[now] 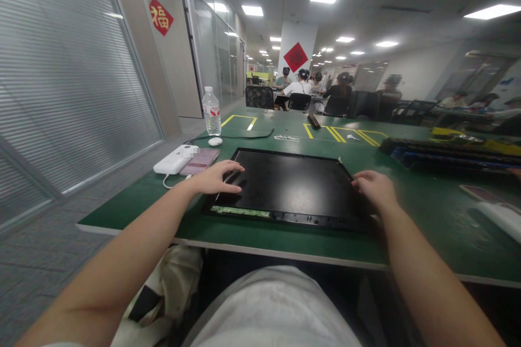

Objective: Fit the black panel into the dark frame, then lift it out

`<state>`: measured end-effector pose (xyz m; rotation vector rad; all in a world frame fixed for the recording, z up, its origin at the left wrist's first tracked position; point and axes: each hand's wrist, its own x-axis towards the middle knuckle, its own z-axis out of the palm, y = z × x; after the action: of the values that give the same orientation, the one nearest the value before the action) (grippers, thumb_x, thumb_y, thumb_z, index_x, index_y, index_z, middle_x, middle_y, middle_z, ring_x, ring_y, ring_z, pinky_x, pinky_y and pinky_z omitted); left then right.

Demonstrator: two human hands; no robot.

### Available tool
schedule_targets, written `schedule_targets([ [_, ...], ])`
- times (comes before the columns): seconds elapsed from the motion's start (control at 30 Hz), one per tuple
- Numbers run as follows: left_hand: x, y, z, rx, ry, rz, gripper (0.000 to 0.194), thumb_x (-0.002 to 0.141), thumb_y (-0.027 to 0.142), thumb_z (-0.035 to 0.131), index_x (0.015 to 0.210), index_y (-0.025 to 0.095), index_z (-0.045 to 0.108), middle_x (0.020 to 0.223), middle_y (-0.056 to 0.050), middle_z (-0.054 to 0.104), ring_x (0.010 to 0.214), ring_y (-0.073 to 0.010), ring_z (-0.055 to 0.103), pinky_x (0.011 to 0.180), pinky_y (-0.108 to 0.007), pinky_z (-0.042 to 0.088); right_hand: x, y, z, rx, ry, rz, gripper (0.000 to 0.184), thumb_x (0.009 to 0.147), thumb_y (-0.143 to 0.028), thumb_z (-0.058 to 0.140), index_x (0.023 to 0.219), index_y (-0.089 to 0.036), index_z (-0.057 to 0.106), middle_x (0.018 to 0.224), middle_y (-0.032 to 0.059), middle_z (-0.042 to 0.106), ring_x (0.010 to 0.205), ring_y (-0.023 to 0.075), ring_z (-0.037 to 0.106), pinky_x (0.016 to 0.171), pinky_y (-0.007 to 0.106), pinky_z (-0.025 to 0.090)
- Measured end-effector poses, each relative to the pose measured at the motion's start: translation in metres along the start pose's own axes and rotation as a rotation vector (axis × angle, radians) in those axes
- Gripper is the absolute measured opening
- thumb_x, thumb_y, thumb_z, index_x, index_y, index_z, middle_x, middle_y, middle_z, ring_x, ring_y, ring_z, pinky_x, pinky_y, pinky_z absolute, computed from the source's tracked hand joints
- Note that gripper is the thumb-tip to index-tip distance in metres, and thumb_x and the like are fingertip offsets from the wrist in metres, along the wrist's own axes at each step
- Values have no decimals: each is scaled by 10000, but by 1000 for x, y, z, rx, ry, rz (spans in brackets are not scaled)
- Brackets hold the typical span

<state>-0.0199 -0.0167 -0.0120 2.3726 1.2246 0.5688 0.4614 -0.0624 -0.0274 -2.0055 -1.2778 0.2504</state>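
Note:
A flat black display panel in a thin dark frame lies on the green table, face up in front of me. Along its near edge runs a narrow green circuit board, on the left part. Over the panel's left edge rests my left hand, thumb and fingers apart; whether the fingertips touch the surface is hard to tell. My right hand has its fingers closed at the upper right edge of the panel's frame, with the fingertips partly hidden.
The green table has a water bottle, white power bank, phone and small white case at left. Dark strips lie at right, near another phone. Yellow tape marks the far side. Several people sit beyond.

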Motion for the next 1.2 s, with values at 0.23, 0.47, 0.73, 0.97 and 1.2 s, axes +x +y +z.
schedule_targets([
  [0.23, -4, 10, -4, -37, -142, 122, 760, 622, 497, 847, 1319, 276, 637, 1500, -87, 528, 1402, -315, 450, 1188, -409, 290, 7, 8, 12, 35, -159, -266, 365, 767, -206, 615, 1109, -230, 739, 1160, 42, 746, 1078, 220, 681, 1032, 357, 465],
  [0.47, -6, 11, -8, -39, -200, 156, 778, 600, 418, 868, 1327, 270, 634, 1508, -93, 523, 1397, -329, 457, 1179, -421, 303, 6, 8, 15, 28, -281, -274, 346, 765, -164, 631, 1079, -225, 763, 1155, 47, 751, 1132, 225, 676, 1082, 356, 445],
  [0.73, -7, 10, -9, -60, -208, 221, 776, 592, 362, 868, 1327, 282, 633, 1495, -86, 538, 1395, -324, 466, 1183, -419, 301, 5, 8, 16, 30, -275, -243, 310, 770, -175, 634, 1040, -243, 769, 1126, 30, 760, 1117, 218, 683, 1073, 349, 454],
  [0.97, -6, 14, -7, -55, -206, 287, 733, 613, 295, 837, 1319, 268, 639, 1521, -101, 502, 1403, -326, 455, 1186, -419, 301, 6, 7, 17, 41, -280, -251, 320, 770, -128, 602, 1018, -233, 776, 1095, 30, 768, 1077, 199, 698, 1043, 324, 469],
  [1.2, -7, 17, -6, -35, -222, 304, 717, 622, 229, 800, 1319, 260, 632, 1536, -103, 480, 1405, -325, 449, 1189, -431, 294, 5, 6, 16, 16, -284, -254, 328, 792, -111, 575, 1029, -224, 771, 1093, 29, 768, 1065, 191, 698, 1022, 308, 473],
])
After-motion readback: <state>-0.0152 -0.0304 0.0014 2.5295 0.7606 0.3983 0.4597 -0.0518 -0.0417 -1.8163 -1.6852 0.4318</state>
